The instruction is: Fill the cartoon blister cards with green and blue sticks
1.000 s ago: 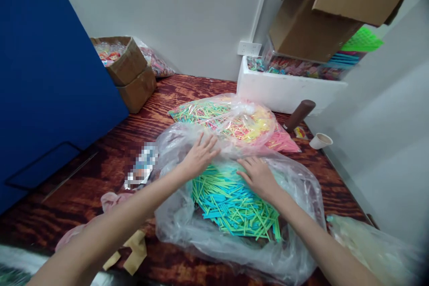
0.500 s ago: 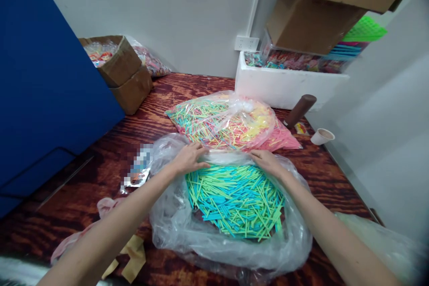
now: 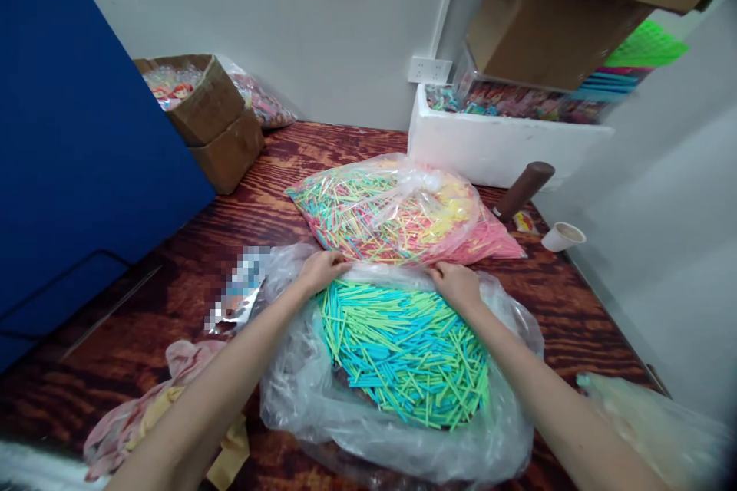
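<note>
A clear plastic bag (image 3: 299, 376) lies wide open on the table, its edges rolled outward around a heap of thin green and blue sticks (image 3: 408, 353). At the bag's far edge, my left hand (image 3: 323, 271) pinches the plastic on the left. My right hand (image 3: 457, 285) grips the same edge further right, fingers curled over it. Just beyond both hands rests a tied clear bag (image 3: 368, 207) filled with multicoloured sticks, pink and yellow toward its right side.
A white foam box (image 3: 507, 146) and an open cardboard box (image 3: 553, 15) stand at the back right. Nearby are a brown cylinder (image 3: 525, 190) and a paper cup (image 3: 563, 236). Cardboard boxes (image 3: 224, 138) sit back left, beside a blue panel (image 3: 97, 153). A pink cloth (image 3: 138, 418) lies front left.
My fingers have closed more tightly on the bag's far edge, and my left hand has moved slightly left. The view has shifted a little. The sticks' near edge sits lower in view.
</note>
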{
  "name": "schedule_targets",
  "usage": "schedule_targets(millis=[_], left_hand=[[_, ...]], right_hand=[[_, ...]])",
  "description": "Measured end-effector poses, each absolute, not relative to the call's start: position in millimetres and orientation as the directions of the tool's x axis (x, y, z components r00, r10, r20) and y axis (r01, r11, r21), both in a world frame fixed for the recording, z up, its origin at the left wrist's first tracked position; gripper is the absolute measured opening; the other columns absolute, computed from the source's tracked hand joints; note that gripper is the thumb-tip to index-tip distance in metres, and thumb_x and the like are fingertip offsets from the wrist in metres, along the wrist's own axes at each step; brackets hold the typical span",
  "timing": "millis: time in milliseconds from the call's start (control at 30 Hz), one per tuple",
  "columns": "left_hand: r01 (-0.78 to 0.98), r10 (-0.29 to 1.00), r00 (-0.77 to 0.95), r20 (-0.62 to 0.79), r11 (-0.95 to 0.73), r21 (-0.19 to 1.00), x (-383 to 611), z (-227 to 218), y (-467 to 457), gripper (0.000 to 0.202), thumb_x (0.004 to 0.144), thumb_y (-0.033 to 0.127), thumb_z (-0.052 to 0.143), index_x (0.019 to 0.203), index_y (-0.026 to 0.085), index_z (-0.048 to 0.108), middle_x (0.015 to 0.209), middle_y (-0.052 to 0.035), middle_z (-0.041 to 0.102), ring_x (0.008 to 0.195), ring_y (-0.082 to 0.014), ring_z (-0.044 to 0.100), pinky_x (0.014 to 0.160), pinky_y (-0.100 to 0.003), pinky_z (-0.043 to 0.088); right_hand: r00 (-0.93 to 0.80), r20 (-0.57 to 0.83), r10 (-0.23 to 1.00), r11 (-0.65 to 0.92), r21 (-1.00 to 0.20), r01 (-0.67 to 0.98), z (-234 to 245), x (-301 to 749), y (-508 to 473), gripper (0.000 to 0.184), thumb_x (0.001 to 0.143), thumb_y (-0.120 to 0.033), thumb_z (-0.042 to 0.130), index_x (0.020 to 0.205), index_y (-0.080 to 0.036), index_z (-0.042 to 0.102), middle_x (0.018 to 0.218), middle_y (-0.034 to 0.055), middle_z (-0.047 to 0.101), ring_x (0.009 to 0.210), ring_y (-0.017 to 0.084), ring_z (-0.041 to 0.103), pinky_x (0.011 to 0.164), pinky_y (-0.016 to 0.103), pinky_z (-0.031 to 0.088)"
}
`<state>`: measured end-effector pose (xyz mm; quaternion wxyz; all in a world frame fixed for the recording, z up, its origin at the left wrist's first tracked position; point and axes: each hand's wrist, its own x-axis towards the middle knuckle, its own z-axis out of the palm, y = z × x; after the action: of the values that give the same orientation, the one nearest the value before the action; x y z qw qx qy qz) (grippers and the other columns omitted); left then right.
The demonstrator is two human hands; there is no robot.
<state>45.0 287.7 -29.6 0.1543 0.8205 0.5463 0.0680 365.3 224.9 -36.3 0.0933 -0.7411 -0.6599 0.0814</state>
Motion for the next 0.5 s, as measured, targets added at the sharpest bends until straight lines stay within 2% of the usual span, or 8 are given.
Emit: schedule_targets(millis=[100, 167, 233, 333, 400, 500], left_hand=[[0.892, 0.942, 0.336, 0.002, -0.319, 0.321, 49, -33, 280, 0.027, 0.093, 0.042, 0.051, 0.091, 0.019, 0.064, 0.091, -0.0067, 0.070, 0.087, -0.0213, 0.064, 0.073, -0.028, 0.043], [0.893, 0.946, 0.322, 0.043, -0.319, 0.318, 51, -33, 274, 0.024, 0.093, 0.039, 0.051, 0.095, 0.018, 0.062, 0.101, -0.0098, 0.069, 0.099, -0.0235, 0.062, 0.082, -0.031, 0.043], [0.889, 0.944, 0.325, 0.057, -0.325, 0.323, 53, -31, 271, 0.021, 0.093, 0.036, 0.052, 0.096, 0.017, 0.062, 0.106, -0.0118, 0.067, 0.104, -0.0249, 0.060, 0.088, -0.033, 0.043], [0.874, 0.939, 0.342, 0.041, -0.334, 0.354, 57, -22, 270, 0.018, 0.091, 0.031, 0.055, 0.092, 0.016, 0.065, 0.101, -0.0123, 0.069, 0.102, -0.0256, 0.062, 0.089, -0.034, 0.046], [0.847, 0.927, 0.373, 0.043, -0.359, 0.392, 57, -8, 269, 0.017, 0.087, 0.030, 0.060, 0.095, 0.016, 0.067, 0.100, -0.0110, 0.071, 0.101, -0.0249, 0.064, 0.089, -0.034, 0.048], [0.790, 0.906, 0.405, 0.120, -0.413, 0.453, 37, 22, 255, 0.031, 0.089, 0.032, 0.058, 0.118, 0.021, 0.063, 0.119, -0.0080, 0.068, 0.113, -0.0216, 0.061, 0.097, -0.032, 0.046]], right_hand=[[0.102, 0.054, 0.993, -0.092, -0.156, 0.983, -30, 361, 218, 0.035, 0.094, -0.040, 0.048, 0.090, -0.015, 0.071, 0.092, 0.0159, 0.073, 0.088, 0.027, 0.065, 0.076, 0.033, 0.041], [0.053, 0.088, 0.995, -0.038, -0.157, 0.987, -19, 363, 211, 0.029, 0.093, -0.037, 0.051, 0.091, -0.016, 0.071, 0.092, 0.0132, 0.073, 0.091, 0.027, 0.065, 0.079, 0.033, 0.043], [0.004, 0.172, 0.985, 0.034, -0.216, 0.976, -1, 363, 200, 0.027, 0.093, -0.036, 0.052, 0.096, -0.016, 0.069, 0.096, 0.0116, 0.071, 0.096, 0.027, 0.062, 0.085, 0.035, 0.044], [-0.063, 0.304, 0.950, 0.163, -0.318, 0.934, 32, 356, 172, 0.033, 0.094, -0.042, 0.050, 0.106, -0.017, 0.067, 0.104, 0.0115, 0.069, 0.102, 0.028, 0.059, 0.091, 0.039, 0.044], [-0.112, 0.293, 0.950, 0.227, -0.395, 0.890, 52, 346, 147, 0.035, 0.094, -0.046, 0.048, 0.109, -0.019, 0.066, 0.110, 0.0107, 0.068, 0.106, 0.028, 0.059, 0.093, 0.042, 0.045], [-0.187, 0.178, 0.966, 0.256, -0.562, 0.786, 65, 340, 104, 0.033, 0.093, -0.048, 0.050, 0.110, -0.026, 0.067, 0.116, 0.0070, 0.068, 0.111, 0.027, 0.062, 0.094, 0.039, 0.050]])
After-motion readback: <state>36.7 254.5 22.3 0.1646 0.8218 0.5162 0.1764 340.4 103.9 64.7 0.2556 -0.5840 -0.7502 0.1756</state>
